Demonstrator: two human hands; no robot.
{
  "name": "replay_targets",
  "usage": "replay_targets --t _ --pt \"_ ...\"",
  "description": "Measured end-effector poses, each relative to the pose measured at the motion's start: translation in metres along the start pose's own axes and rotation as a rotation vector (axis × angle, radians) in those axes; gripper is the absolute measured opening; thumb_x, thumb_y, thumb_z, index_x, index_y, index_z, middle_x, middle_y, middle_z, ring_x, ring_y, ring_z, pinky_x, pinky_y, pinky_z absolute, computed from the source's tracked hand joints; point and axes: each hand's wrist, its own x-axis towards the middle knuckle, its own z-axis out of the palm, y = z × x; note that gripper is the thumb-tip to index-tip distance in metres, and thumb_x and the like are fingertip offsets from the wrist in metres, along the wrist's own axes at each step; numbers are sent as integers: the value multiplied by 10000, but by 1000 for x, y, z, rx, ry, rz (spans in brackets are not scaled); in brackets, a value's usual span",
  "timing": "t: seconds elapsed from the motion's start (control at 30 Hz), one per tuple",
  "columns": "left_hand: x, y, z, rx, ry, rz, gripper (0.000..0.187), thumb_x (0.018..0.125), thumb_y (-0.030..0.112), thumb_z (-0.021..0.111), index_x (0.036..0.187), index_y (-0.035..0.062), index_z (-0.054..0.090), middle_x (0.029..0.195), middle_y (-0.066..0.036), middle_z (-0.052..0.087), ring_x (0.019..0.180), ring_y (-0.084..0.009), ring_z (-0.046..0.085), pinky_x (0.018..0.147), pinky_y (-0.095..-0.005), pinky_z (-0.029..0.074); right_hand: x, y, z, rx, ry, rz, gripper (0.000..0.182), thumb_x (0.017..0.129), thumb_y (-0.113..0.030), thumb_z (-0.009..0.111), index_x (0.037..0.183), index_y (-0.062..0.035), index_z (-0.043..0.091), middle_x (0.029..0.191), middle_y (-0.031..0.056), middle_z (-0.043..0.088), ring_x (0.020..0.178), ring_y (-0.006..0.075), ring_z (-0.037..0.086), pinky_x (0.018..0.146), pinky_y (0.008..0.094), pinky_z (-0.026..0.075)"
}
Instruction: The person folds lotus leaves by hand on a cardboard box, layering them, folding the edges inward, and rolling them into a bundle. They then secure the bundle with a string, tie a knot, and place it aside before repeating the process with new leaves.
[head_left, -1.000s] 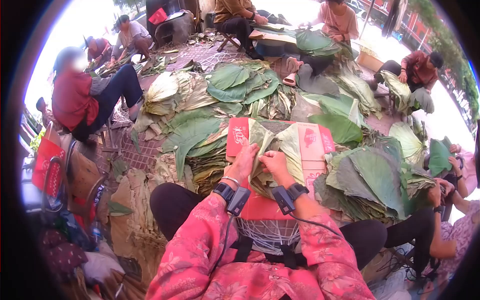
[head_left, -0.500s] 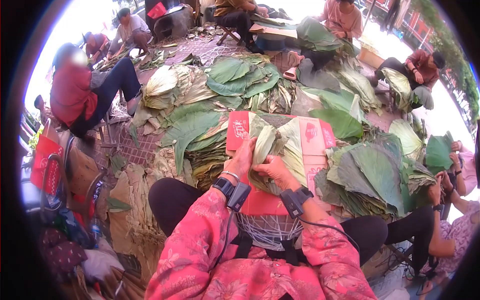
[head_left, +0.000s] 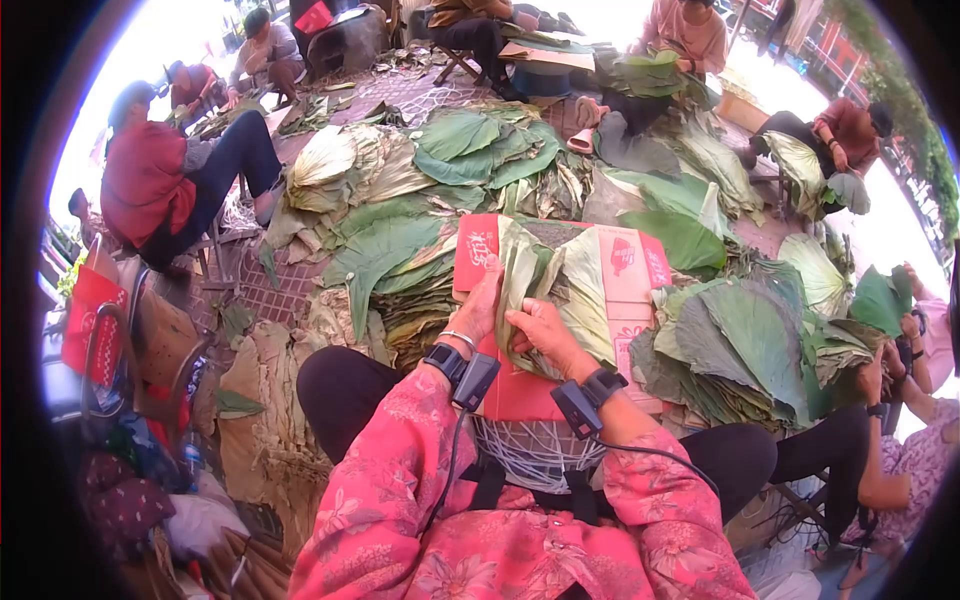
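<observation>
Head view: both hands work a folded lotus leaf over a flattened red carton resting on the lap.

Left hand closes on the leaf's left edge, fingers curled round it, near the carton's left edge. Right hand pinches the same leaf lower down, thumb on top, at about the carton's middle. Leaf is pale green, creased lengthwise, running toward the carton's far edge. Carton sits on a white wire basket. Stack of green leaves lies just beside the carton's right edge; a heap of dried leaves lies off its left edge.
</observation>
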Motion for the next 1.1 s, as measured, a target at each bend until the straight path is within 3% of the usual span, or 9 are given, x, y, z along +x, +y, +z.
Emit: replay_targets --t 0.13,0.37,0.43,0.57,0.6,0.7,0.8,0.87,1.1 --pt "-7 -1 5 50 52 64 789 861 605 399 1324 -28 312 1313 -133 431 1181 -217 429 1006 -335 331 0 -3 0 -389 22 -156 167 796 -165 625 784 -23 539 664 15 563 544 67 508 484 235 415" --pt "-6 -3 14 67 79 84 815 874 609 353 1353 -44 260 1360 -156 371 1261 -218 345 1060 -326 251 -20 9 2 -362 -98 -122 191 712 -152 686 717 5 579 657 33 591 613 81 526 550 239 434" --pt "-1 -9 6 146 78 104 772 902 582 284 1363 -36 246 1386 -163 333 1280 -229 318 1071 -339 230 -18 21 3 -373 -121 -84 189 705 -150 678 725 18 592 662 48 607 630 92 543 570 251 441" --pt "-5 -9 12 350 107 160 733 924 553 249 1364 -33 254 1404 -170 306 1300 -236 286 1086 -336 194 -36 21 10 -500 47 -218 305 688 -240 644 746 55 594 680 164 623 630 207 607 615 332 466" --pt "-7 -12 16 332 125 177 711 929 544 249 1351 -26 302 1400 -166 317 1298 -232 290 1086 -331 181 -37 27 11 -505 158 -252 297 692 -228 620 766 58 591 690 149 630 635 206 611 591 325 471" --pt "-22 -8 39 592 155 227 695 931 541 252 1334 -17 348 1402 -146 323 1305 -219 272 1083 -315 173 -35 35 11 -155 280 -214 259 777 -203 609 865 36 562 675 86 613 603 134 597 526 251 464" --pt "-9 -37 37 1103 264 268 640 911 544 302 1325 64 395 1423 -172 279 1345 -284 192 1079 -406 148 -49 14 7 149 285 75 259 798 -225 613 881 9 540 686 98 613 547 176 615 476 251 466" --pt "-12 -49 39 1390 327 302 608 896 537 327 1318 106 408 1437 -193 234 1363 -301 130 1068 -480 118 -42 31 2 213 361 117 256 803 -236 617 864 1 542 699 101 618 512 188 611 459 253 460" --pt "-29 -57 50 1724 369 521 613 875 516 405 1340 118 377 1420 -220 244 1345 -348 159 1050 -495 154 -46 36 -22 128 456 144 226 800 -174 605 920 11 557 717 96 622 486 173 602 454 261 470"
